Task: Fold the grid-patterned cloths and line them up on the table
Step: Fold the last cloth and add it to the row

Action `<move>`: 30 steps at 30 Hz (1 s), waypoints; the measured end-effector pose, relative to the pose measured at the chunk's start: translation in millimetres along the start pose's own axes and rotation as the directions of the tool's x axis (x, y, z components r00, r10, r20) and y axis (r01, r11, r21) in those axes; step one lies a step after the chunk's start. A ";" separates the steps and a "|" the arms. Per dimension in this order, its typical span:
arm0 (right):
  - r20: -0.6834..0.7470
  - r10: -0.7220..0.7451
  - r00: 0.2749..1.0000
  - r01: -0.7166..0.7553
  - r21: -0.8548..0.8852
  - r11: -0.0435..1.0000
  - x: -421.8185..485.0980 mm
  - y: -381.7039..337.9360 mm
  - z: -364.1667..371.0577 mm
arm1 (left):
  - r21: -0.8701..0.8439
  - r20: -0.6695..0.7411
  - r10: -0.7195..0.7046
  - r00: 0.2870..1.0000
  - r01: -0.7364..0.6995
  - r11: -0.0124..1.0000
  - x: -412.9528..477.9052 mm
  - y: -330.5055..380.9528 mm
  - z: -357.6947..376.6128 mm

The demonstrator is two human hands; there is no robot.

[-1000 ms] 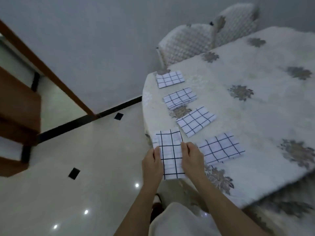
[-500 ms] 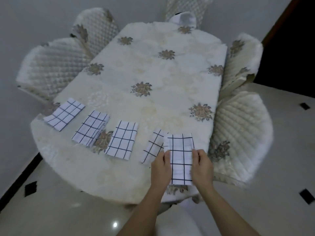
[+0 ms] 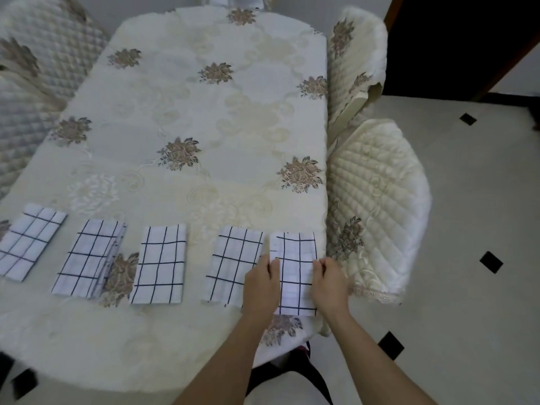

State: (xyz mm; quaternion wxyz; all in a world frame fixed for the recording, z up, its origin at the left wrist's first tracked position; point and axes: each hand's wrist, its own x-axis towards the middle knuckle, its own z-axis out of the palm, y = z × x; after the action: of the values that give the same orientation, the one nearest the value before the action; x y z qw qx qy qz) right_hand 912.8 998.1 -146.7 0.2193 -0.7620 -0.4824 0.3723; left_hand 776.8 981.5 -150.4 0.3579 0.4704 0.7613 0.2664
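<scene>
Fifth folded grid cloth [image 3: 295,270] at desk [image 3: 204,112] right end, long axis toward far edge, left hand [image 3: 261,283] and right hand [image 3: 330,283] pinching its sides, now beside fourth cloth [image 3: 233,266], no longer overlapping.

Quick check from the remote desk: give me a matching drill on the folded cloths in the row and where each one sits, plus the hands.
Things:
1. leftmost cloth
2. second cloth
3. third cloth
4. rightmost cloth

States:
A. held at both sides by the left hand and right hand
B. partly cut off by the picture's left edge
C. lies flat, apart from its neighbours
D. its layered right edge overlaps a brown flower motif

Pairs: 1-B, 2-D, 3-C, 4-A
</scene>
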 end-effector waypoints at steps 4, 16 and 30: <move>-0.020 0.021 1.000 -0.021 -0.028 0.999 13.2 -2.8 5.8 | 0.128 0.018 -0.022 1.000 0.019 0.992 11.9 -0.9 -1.0; -0.044 0.039 0.998 -0.046 -0.157 0.987 24.4 -7.3 14.8 | 0.272 0.035 -0.058 0.998 0.046 0.961 22.3 3.3 -12.3; -0.024 -0.057 0.998 0.051 -0.203 0.978 18.3 -1.6 0.4 | 0.389 0.055 0.035 0.998 -0.053 0.920 10.1 11.8 -19.1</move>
State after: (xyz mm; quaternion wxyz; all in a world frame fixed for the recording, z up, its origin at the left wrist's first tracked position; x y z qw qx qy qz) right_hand 916.3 1015.2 -152.3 0.1579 -0.7724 -0.5347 0.3042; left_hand 764.7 994.2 -133.1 0.2687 0.5554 0.7798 0.1063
